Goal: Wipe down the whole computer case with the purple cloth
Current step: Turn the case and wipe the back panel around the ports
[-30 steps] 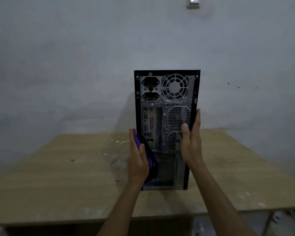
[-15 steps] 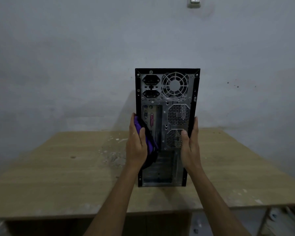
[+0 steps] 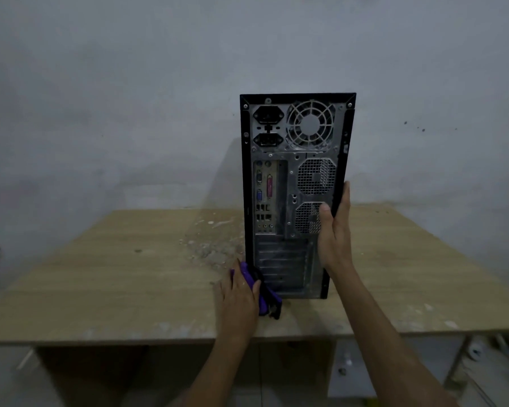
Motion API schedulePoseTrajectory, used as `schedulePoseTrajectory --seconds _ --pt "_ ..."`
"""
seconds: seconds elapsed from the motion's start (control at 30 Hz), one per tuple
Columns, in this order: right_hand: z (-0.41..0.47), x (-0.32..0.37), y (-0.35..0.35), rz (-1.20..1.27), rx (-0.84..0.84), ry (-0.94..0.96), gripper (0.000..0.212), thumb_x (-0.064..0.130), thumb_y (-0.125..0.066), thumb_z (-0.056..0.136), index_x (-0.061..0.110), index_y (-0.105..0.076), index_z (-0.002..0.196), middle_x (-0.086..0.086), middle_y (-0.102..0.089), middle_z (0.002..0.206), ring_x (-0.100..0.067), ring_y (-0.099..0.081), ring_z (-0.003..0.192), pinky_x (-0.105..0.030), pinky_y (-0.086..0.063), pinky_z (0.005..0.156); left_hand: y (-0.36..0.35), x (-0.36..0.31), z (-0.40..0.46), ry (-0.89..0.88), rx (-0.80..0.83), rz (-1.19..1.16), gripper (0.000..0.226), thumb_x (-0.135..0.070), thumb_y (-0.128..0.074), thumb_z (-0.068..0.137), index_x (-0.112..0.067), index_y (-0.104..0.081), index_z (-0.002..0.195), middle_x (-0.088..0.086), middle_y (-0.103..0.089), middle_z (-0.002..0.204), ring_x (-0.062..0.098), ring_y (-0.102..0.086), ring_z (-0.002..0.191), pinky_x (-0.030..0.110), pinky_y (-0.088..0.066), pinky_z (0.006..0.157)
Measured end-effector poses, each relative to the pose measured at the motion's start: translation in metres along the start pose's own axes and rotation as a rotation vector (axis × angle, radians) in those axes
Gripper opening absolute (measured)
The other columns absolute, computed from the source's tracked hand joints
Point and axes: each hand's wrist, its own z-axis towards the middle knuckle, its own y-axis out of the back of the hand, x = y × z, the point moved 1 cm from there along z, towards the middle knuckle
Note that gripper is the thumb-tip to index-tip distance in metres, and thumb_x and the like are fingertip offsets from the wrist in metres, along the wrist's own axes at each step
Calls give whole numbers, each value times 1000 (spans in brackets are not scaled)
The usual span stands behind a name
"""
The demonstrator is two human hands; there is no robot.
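A black computer case (image 3: pixel 294 177) stands upright on the wooden table (image 3: pixel 124 277), its grey rear panel with fan grille and ports facing me. My left hand (image 3: pixel 238 292) holds the purple cloth (image 3: pixel 262 295) against the case's lower left edge, close to the tabletop. The cloth is bunched, with a dark part hanging at its bottom. My right hand (image 3: pixel 335 230) grips the case's right edge at mid height, thumb on the rear panel and fingers along the side.
A grey wall rises right behind the case. Pale dust and paint specks (image 3: pixel 209 248) mark the table left of the case. The table's front edge (image 3: pixel 159 336) runs just below my left hand. Blurred objects (image 3: pixel 482 356) lie under the table at right.
My left hand has slid the purple cloth down the case's left edge from mid height to near the tabletop. My right hand stays on the right edge.
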Motion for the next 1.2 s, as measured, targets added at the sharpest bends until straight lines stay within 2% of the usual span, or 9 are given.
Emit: schedulePoseTrajectory --seconds 0.13,0.4,0.6,0.7,0.8,0.87,0.93,1.07,1.2 --pt "-8 -4 0 -17 6 -21 69 48 -37 106 30 -1 162 16 -3 168 -5 -9 154 -40 -19 126 4 -1 -1 116 63 -10 67 -52 -21 104 -15 -13 159 6 -22 165 25 -14 153 51 -5 124" --pt "-70 -43 3 -107 56 -126 86 62 -43 97 29 3 162 10 -7 169 -9 -12 154 -43 -22 125 7 -1 -7 172 111 -163 63 -51 -25 105 -15 -20 157 7 -25 164 27 -10 154 51 -12 124" --pt "-98 -59 -5 -124 29 -214 81 52 -48 101 33 3 161 9 -6 169 -15 -11 155 -51 -23 124 15 -2 -13 163 137 -206 56 -42 -25 108 -14 -25 155 6 -27 163 26 -13 154 47 -13 125" --pt "-100 -58 -1 -128 32 -231 78 50 -46 102 32 2 162 6 -7 169 -14 -11 154 -48 -21 124 21 -2 -25 141 2 -437 31 -33 -33 108 -19 -49 130 6 -61 127 27 -55 123 40 -48 101" --pt "-100 -53 7 -195 -61 -197 70 40 -46 105 26 -8 162 1 -17 166 -7 -16 148 -44 -25 122 44 -4 -35 297 -105 -830 21 -29 -36 108 -18 -52 112 -3 -61 96 15 -62 91 13 -49 70" --pt "-99 -47 11 -249 -193 -145 63 35 -48 104 24 -20 159 -3 -33 156 -15 -32 142 -44 -38 114 57 -4 -34 394 -124 -1037 24 -29 -38 108 -16 -55 118 -4 -63 103 9 -61 96 11 -50 78" --pt "-95 -37 11 -242 -234 -71 57 32 -52 102 23 -30 154 -5 -46 136 -20 -49 123 -36 -49 97 63 -4 -30 457 -81 -1211 23 -32 -41 107 -26 -57 121 0 -66 115 17 -62 108 30 -52 95" --pt "-86 -12 5 -79 80 -18 46 26 -56 102 21 -42 145 2 -57 95 -6 -58 79 -20 -49 64 77 -15 -23 536 10 -1405 25 -34 -44 106 -24 -61 120 10 -69 118 26 -66 107 41 -54 94" --pt "-78 5 -3 -8 337 -52 48 43 -55 96 22 -51 139 4 -60 92 -2 -59 82 -17 -49 72 93 -19 -21 577 -11 -1562 33 -35 -45 105 -17 -58 130 9 -70 119 27 -66 110 43 -53 96"
